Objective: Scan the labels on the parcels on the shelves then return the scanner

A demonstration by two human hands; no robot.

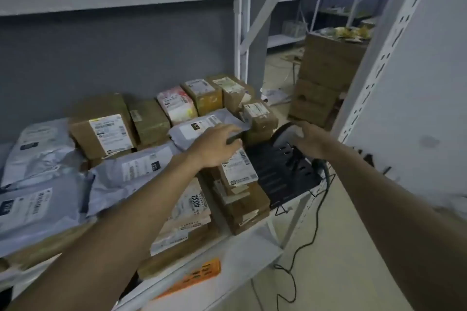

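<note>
Left hand (pixel 214 145) reaching over the white metal shelf (pixel 235 252), fingers loosely curled around the edge of a grey plastic mailer bag (pixel 202 127), probably turning its white label up for a read. Right hand (pixel 309 140) wrapped around the head of a grey-and-black corded handheld scanner (pixel 284 135), fingers curled on it; trigger finger not visible, so cannot tell whether pressed. Scanner sitting just beside the left hand, at the shelf's right end, above a black slotted plastic tray (pixel 278 171); nose appears aimed toward the lifted mailer. Black cable (pixel 310 235) trailing down off the shelf toward the floor, slack, so reach looks unrestricted.

Shelf holding mixed parcels: brown cardboard box with large white label (pixel 101 129) at back left, row of small brown cartons (pixel 209 93) along the grey wall, more grey mailers (pixel 38 174) at left, stacked flat brown parcels (pixel 242 199) at front right, labels mostly face-up for scanning. Black tray empty apart from the scanner over it, likely the scanner's return spot. Orange tag (pixel 194 275) on shelf's front edge.

Judgement: scanning step underway, several parcels left.
</note>
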